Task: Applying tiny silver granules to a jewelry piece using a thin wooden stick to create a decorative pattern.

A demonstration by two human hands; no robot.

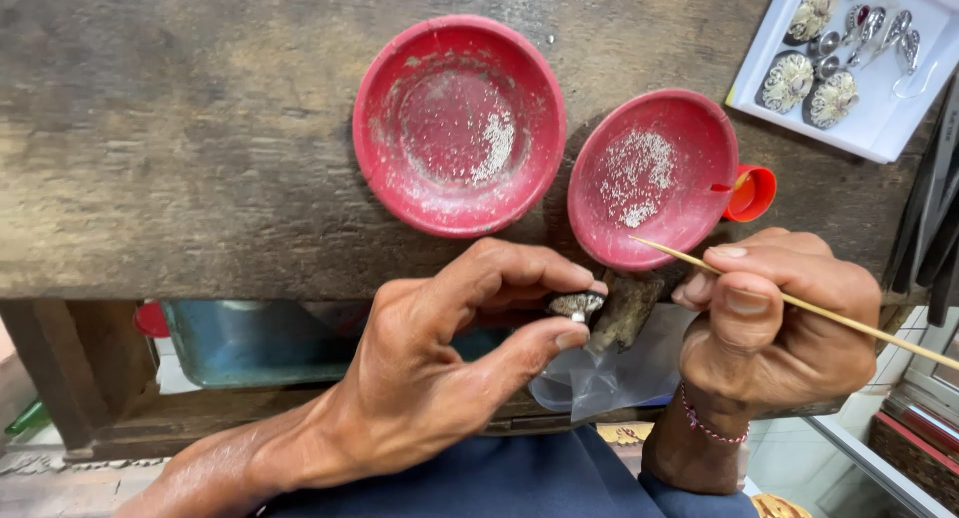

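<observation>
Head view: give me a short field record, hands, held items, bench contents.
left hand: pinches a small silver filigree piece between thumb and fingertips
right hand: holds a thin wooden stick, tip reaching over the right dish
left red dish: pale granules inside
right red dish: pale granules inside
white tray: silver ornaments, top right
surface: worn wooden bench

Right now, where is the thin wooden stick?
In the head view, the thin wooden stick is on the right, pinched in the right hand. Its tip rests over the near rim of the smaller red dish.
</observation>
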